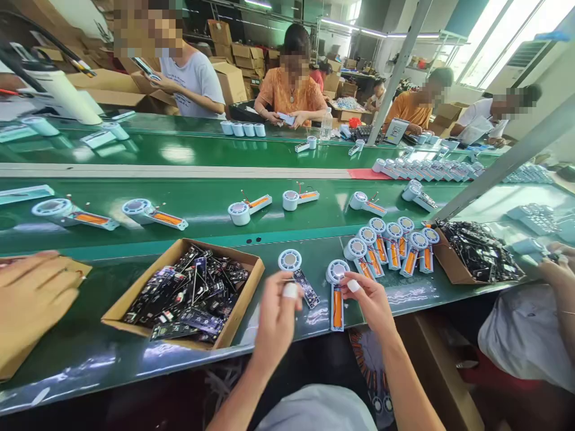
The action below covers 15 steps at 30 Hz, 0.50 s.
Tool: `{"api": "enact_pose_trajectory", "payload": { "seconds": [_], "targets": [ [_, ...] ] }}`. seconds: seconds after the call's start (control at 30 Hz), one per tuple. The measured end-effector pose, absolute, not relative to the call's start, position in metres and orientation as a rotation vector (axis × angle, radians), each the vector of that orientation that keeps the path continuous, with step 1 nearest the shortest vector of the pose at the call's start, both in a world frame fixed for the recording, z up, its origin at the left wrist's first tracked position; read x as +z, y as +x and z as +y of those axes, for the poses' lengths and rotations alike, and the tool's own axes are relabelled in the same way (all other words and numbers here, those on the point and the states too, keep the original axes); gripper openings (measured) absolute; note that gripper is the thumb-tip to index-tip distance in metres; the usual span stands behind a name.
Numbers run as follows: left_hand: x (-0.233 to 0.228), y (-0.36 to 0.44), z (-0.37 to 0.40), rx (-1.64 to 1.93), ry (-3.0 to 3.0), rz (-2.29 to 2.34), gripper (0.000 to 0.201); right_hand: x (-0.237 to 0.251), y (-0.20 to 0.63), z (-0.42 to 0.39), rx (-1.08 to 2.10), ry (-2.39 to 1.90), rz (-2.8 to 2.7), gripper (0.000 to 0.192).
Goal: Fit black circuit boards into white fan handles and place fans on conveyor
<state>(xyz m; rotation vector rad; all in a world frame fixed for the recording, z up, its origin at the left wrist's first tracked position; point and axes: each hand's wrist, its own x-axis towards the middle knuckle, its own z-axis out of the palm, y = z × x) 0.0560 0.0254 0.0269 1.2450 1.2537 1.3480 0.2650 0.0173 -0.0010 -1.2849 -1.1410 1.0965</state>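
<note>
My left hand (277, 314) has its thumb and fingers pinched together beside a handheld fan body (290, 260); whatever they grip is too small to make out. A black circuit board (306, 288) lies along that fan's handle. My right hand (371, 304) closes its thumb and fingertips at the neck of another open handheld fan body (336, 299), which lies on the bench with an orange battery in its handle. White covers sit on both thumbs. To the left stands a cardboard tray of circuit boards (261, 272).
Several fan bodies (394, 230) cluster right of my hands, beside another box of boards (435, 254). More fan bodies (239, 214) lie on the green conveyor (202, 191). Co-workers' hands (31, 299) (559, 269) are at both sides. A slanted metal post (489, 161) rises at right.
</note>
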Motion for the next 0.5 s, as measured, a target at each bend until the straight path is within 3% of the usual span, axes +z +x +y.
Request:
{"api": "enact_pose_trajectory", "payload": {
  "seconds": [0.07, 0.17, 0.4, 0.5],
  "targets": [
    [0.015, 0.081, 0.018, 1.057, 1.156, 1.051, 0.026, -0.001, 0.266, 0.017, 1.136, -1.231, -1.114, 0.039],
    [0.001, 0.095, 0.013, 0.836, 1.152, 0.963, 0.027, -0.002, 0.268, 0.013, 1.054, -1.295, -1.168, 0.030],
    [-0.010, 0.060, 0.001, 0.895, 1.466, 1.378, 0.037, 0.004, 0.275, 0.000, 0.784, -1.464, -1.506, 0.020],
    [-0.011, 0.059, -0.007, 0.915, 1.526, 1.466, 0.037, 0.010, 0.268, -0.005, 0.640, -1.524, -1.724, 0.028]
  ]
}}
